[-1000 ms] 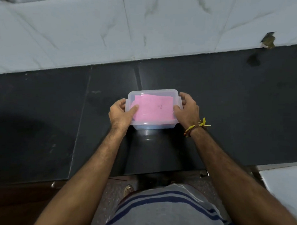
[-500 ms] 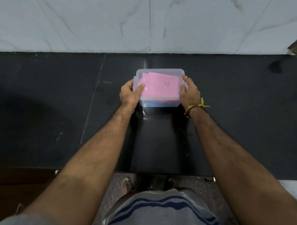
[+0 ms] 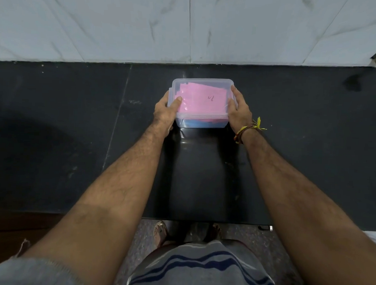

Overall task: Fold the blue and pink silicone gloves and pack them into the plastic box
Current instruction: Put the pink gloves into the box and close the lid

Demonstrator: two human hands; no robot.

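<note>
wall: pale marble-look tiles point(image 3: 123, 22) across the top, dark veins, one vertical joint near the middle
counter: black stone slab point(image 3: 55, 127), glossy, thin seam running down left of the box, small dark smudge far right
my arms: both bare, stretched forward from the bottom corners, meeting at the box
my shirt: grey with dark blue stripes point(image 3: 199, 268), bottom centre; my feet show on speckled floor under the counter edge
plastic box: clear box point(image 3: 203, 81) with its lid on, sitting on the counter close to the wall, centred in front of me
pink glove: folded flat point(image 3: 200, 99), top layer inside the box, small dark mark on it
blue glove: under the pink one point(image 3: 196, 123), seen through the near wall of the box
my left hand: point(image 3: 165, 111) grips the left end of the box, thumb on top of the lid, fingers wrapped round the side
my right hand: point(image 3: 239, 108) holds the right end, thumb on the lid edge, fingers along the side
wrist thread: yellow and dark cord point(image 3: 250, 128) on my right wrist
</note>
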